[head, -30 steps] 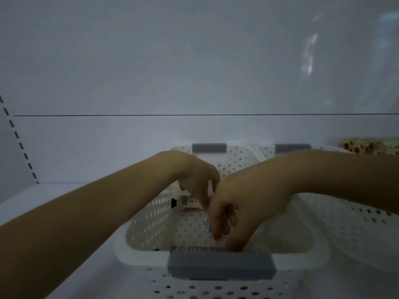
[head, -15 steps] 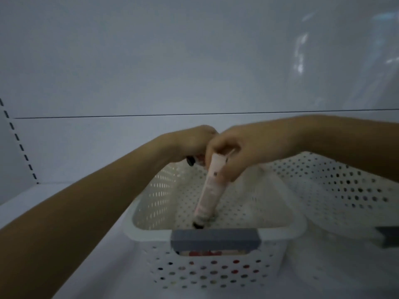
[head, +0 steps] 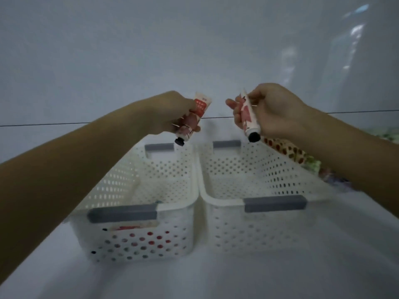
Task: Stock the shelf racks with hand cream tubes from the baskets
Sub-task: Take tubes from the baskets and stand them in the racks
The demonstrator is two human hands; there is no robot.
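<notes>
Two white perforated baskets with grey handles stand side by side on the white shelf. My left hand (head: 172, 111) is raised above the left basket (head: 121, 214) and grips a pink and red hand cream tube (head: 197, 112) with its black cap pointing down. My right hand (head: 272, 108) hovers over the right basket (head: 274, 203) and holds a second pink tube (head: 248, 117), cap down too. More tubes show red through the holes low in the left basket's front wall. The right basket's inside looks bare.
The white back panel of the shelf rises behind the baskets, with a thin dark seam across it. A patterned red and green package (head: 298, 154) lies behind the right basket at the right edge. White shelf surface stretches in front of the baskets.
Both hands have come up out of the left basket and moved apart, each with a tube. The view has shifted, so both baskets now show in full.
</notes>
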